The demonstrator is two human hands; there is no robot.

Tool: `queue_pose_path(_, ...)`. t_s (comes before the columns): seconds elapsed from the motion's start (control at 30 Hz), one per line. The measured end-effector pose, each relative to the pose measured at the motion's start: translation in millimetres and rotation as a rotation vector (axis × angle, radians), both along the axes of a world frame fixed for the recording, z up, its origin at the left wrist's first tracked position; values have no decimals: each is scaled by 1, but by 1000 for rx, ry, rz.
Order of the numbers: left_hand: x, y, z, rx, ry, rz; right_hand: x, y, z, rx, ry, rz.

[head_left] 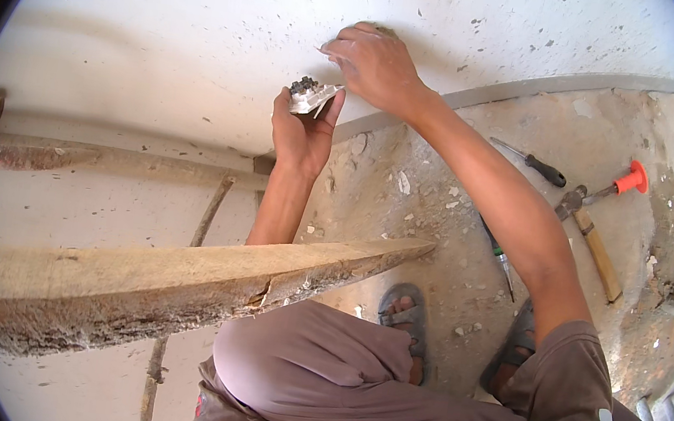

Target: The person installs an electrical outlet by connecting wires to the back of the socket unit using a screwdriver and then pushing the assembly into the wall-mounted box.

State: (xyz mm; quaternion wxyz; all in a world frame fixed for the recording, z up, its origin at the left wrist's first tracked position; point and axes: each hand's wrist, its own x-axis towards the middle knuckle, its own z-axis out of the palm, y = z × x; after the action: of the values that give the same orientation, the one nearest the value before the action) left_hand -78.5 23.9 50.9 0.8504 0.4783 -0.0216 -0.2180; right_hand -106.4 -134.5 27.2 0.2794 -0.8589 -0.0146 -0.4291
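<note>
Lower left of frame: a rough wooden plank [176, 283] runs slantwise across the knees. Centre, upper: left hand [303, 126], fingers closed around a small board [313, 98] carrying a dark lump of filler [304, 84]. Just right and slightly above, right hand [376, 64] lies against the white wall [166, 30], fingers pressed together; whether they pinch anything cannot be told. Filler sits down-left of the right hand, nearly touching. Right of frame: screwdriver [532, 161], pliers [600, 192] and hammer [597, 251] on the floor [440, 190].

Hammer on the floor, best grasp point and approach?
Grip the hammer mid-way along its wooden handle, coming from above. It lies flat on the floor, handle bare and clear toward the near end; its metal head is crowded by the red-handled tool.
</note>
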Motion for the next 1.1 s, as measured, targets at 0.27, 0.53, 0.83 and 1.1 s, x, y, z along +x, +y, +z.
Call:
queue_pose_path(0.27, 4, -7, -6, 37, 16, 15, -2, -4, -8, 173, -49, 151)
queue_pose_path(0.53, 6, -17, -13, 78, -24, 109, -4, -23, -8, 42, 52, 343)
queue_pose_path(0.83, -1, -30, -8, 101, -63, 66, -4, -25, 0, -88, 121, 338)
queue_pose_path(1.1, 6, -30, -14, 136, -47, 91, -2, -24, -2, -96, 119, 318)
